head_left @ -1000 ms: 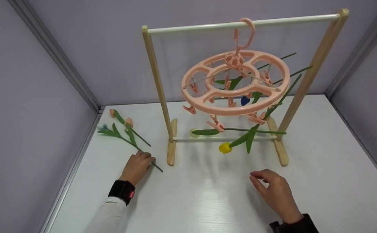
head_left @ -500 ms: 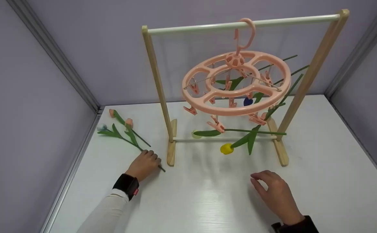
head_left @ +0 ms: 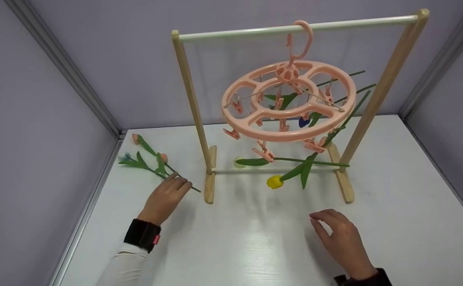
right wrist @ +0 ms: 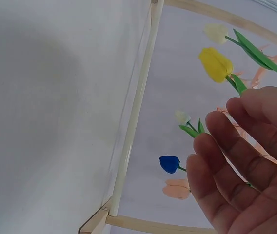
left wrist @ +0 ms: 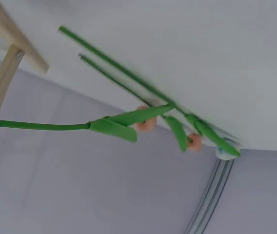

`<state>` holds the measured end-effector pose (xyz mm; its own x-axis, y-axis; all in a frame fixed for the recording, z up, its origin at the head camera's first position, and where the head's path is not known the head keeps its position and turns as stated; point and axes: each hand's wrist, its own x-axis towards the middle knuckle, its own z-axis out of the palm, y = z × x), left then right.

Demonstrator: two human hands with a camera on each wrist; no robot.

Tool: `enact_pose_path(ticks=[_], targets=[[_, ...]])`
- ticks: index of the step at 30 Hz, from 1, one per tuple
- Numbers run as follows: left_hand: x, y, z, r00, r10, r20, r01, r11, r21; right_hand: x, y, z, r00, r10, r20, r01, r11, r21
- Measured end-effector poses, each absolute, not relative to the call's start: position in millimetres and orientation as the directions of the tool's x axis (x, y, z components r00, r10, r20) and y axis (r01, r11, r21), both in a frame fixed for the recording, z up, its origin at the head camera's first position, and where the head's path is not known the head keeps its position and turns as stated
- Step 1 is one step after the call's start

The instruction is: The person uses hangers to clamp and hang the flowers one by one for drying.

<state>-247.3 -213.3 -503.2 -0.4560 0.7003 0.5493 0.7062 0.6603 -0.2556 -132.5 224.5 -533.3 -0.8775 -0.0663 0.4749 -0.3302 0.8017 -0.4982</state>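
Observation:
My left hand pinches the stem of a peach artificial tulip, with its bloom partly behind its leaves in the left wrist view. Beyond that hand, another peach tulip and a pale blue-white tulip lie on the white table. My right hand hovers at the front right, holding nothing; its thumb and index fingertips are close together and the other fingers bend loosely. In the right wrist view, a yellow tulip and a blue tulip show past the fingers.
A wooden stand with a white top bar holds a round pink clip hanger. Several tulips hang sideways from its clips, their stems reaching toward the right post. Grey panels enclose the table.
My left hand has shifted back and left, and the peach tulip's stem end has swung up away from the front. My right hand stays nearly still.

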Motion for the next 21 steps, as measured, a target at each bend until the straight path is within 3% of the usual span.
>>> enact_pose_path(ticks=[6, 15, 21], targets=[[-234, -205, -459, -0.326, 0.498, 0.804, 0.742, 0.661, -0.108, -129, 221, -531, -0.854, -0.084, 0.514, -0.372, 0.789, -0.489], [-195, -174, -414, -0.351, 0.189, 0.917, 0.816, 0.543, 0.200, -124, 212, -522, -0.818, -0.117, 0.564, -0.455, 0.732, -0.508], [-166, -141, -381, -0.370, 0.155, 0.916, 0.886, 0.354, 0.298, -119, 199, -513, -0.828, -0.127, 0.546, -0.464, 0.703, -0.540]])
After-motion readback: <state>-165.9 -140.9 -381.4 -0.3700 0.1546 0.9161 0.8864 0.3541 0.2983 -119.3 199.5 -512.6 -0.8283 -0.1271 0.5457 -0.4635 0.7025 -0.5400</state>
